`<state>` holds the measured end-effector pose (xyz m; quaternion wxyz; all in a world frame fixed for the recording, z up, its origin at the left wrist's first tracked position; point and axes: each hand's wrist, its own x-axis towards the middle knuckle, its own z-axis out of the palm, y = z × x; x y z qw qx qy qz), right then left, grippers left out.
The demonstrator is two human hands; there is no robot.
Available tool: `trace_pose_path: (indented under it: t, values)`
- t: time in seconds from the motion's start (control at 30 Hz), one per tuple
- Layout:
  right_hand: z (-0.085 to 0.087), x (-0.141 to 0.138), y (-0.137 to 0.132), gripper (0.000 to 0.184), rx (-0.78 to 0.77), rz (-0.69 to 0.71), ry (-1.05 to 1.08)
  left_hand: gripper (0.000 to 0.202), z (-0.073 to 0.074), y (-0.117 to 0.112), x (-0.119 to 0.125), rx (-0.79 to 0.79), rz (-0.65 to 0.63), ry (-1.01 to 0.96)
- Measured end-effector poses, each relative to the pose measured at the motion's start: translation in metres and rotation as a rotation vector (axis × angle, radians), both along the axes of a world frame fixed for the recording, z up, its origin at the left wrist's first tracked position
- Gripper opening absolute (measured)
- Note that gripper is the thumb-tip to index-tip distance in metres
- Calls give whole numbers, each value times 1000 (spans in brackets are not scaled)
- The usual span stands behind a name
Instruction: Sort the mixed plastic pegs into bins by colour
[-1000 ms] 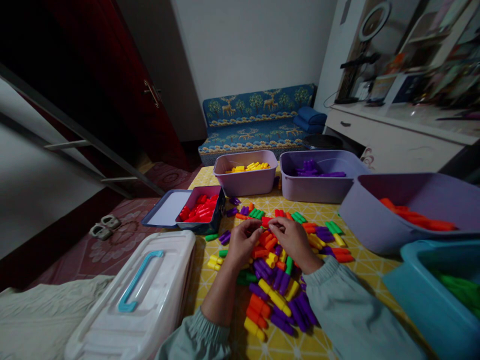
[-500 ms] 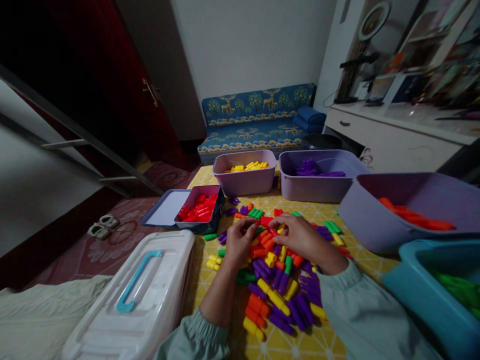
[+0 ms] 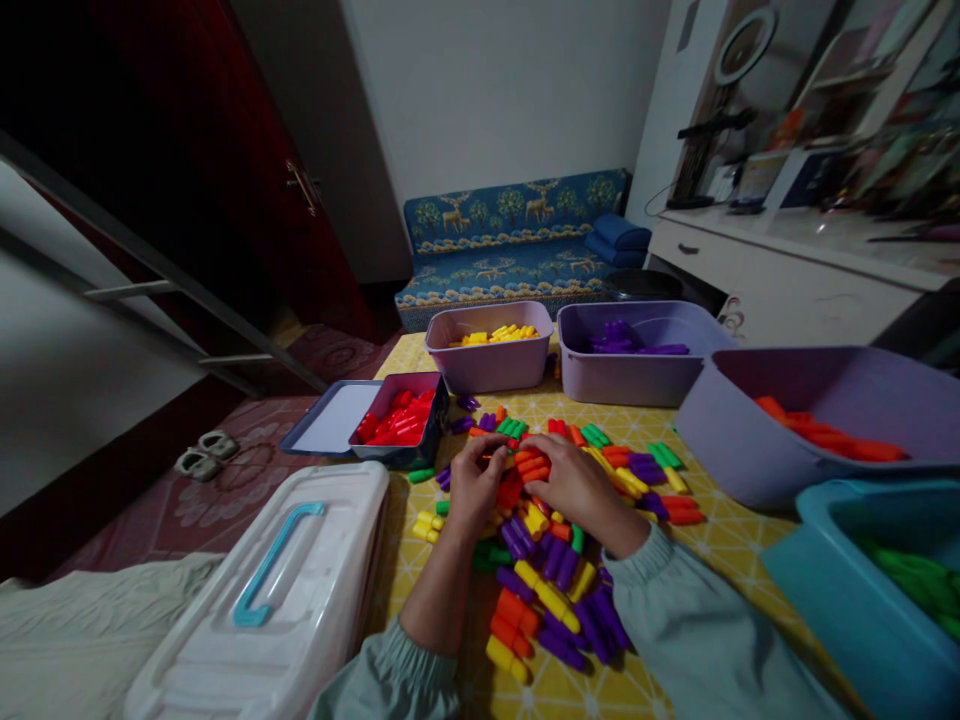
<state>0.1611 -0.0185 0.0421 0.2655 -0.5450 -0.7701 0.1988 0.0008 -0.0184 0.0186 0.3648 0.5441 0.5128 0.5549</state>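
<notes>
A heap of short plastic pegs [image 3: 559, 560] in purple, yellow, orange, red and green lies on a yellow patterned tabletop [image 3: 720, 540]. My left hand [image 3: 474, 485] and my right hand [image 3: 570, 485] rest side by side on the heap's far part. Their curled fingers close round a cluster of orange and red pegs [image 3: 529, 465] between them. Pale green sleeves cover both forearms.
At the far edge stand a bin of yellow pegs [image 3: 489, 350] and a bin of purple pegs [image 3: 637, 352]. A dark tray of red pegs [image 3: 401, 415] sits left, an orange-peg bin [image 3: 817, 425] and a blue tub [image 3: 877, 590] right. A white lidded case [image 3: 270, 600] lies near left.
My right hand drew back left toward my left hand. Both now gather orange and red pegs between their fingers. The bins stayed put.
</notes>
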Motion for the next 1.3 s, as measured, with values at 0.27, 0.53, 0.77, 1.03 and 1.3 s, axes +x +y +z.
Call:
trace_pose_path:
  t: [0.27, 0.53, 0.77, 1.03, 1.3]
  values:
    - [-9, 5, 9, 23, -90, -129, 378, 27, 5, -3, 3, -28, -66, -2]
    - [-11, 2, 9, 15, -234, -57, 587, 24, 0, -2, 1, -39, -86, -84]
    - [-5, 2, 7, 15, -123, -65, 610, 38, 5, -4, 0, -33, -3, 25]
    - [6, -2, 3, 26, -175, -109, 859, 52, 2, -2, -1, -37, -9, 5]
    - [8, -1, 6, 33, -270, -119, 1045, 36, -1, 1, 3, -23, 42, -95]
